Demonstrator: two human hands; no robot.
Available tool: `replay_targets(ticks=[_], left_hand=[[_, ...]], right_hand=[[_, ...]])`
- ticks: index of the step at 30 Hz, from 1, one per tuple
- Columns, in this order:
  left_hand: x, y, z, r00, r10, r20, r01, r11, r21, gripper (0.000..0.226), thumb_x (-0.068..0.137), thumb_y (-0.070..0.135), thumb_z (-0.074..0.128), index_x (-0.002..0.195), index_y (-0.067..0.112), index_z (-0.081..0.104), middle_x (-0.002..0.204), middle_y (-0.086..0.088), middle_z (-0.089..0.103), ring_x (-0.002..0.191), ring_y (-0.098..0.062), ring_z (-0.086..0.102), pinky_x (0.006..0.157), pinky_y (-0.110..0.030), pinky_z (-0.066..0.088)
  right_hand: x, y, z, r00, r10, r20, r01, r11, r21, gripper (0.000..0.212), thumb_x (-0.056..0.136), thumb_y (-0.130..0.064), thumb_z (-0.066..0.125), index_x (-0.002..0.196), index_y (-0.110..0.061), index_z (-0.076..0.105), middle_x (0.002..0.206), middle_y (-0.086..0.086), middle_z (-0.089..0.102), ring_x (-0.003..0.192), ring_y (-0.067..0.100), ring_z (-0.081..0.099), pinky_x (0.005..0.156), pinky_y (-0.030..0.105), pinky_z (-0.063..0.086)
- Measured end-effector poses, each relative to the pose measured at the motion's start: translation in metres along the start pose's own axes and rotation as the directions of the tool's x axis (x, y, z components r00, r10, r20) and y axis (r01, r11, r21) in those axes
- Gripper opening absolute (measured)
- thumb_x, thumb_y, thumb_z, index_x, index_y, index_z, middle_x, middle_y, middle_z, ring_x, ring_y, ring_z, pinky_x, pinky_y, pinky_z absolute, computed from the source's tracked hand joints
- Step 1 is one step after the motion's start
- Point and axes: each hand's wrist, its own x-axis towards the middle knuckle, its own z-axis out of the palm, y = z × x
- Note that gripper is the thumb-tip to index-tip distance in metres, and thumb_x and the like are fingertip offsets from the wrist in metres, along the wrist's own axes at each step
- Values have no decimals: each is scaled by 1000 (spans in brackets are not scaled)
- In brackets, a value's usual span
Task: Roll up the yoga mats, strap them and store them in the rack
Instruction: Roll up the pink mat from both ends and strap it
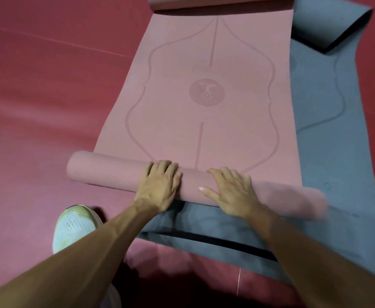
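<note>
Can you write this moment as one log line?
step: rolling pink mat | left hand: flat on roll | right hand: flat on roll | mat: partly rolled, lies over blue mat

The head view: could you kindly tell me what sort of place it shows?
Probably a yoga or exercise studio: a half-rolled pink yoga mat lies over a blue-grey mat, both spread on wide red flooring.
</note>
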Motion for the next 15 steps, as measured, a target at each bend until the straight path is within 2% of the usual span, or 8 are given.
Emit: replay_targets(ticks=[3,7,12,15], left_hand=[[-9,-2,-1,1000,-9,4,9,1000,6,64,94,48,17,139,11,43,136,-13,47,132,-30,41,112,-48,22],[1,-6,-6,994,-25,109,26,1000,-8,84,81,61,-4,150,20,23,150,-2,29,143,-22,18,116,-42,1],[26,-10,-6,991,-40,127,37,999,19,88,76,65,-9,145,26,28,144,4,34,136,-18,26,113,-40,6],[40,-13,-10,979,-46,198,49,999,-10,72,87,64,4,144,27,29,142,5,35,135,-17,26,114,-42,7]], right_hand=[[20,5,-13,993,63,101,-77,987,140,49,98,-58,19,138,-37,39,141,-5,42,132,20,37,107,46,21],[32,4,-14,992,110,65,-117,987,115,47,101,-51,14,131,-35,47,138,-4,48,130,21,41,108,46,23],[44,9,-24,987,106,122,-125,978,167,51,102,-50,14,127,-31,53,137,0,54,127,24,47,105,41,30],[47,7,-27,992,114,59,-122,980,156,47,103,-45,19,120,-28,59,130,3,59,124,26,49,103,35,33]])
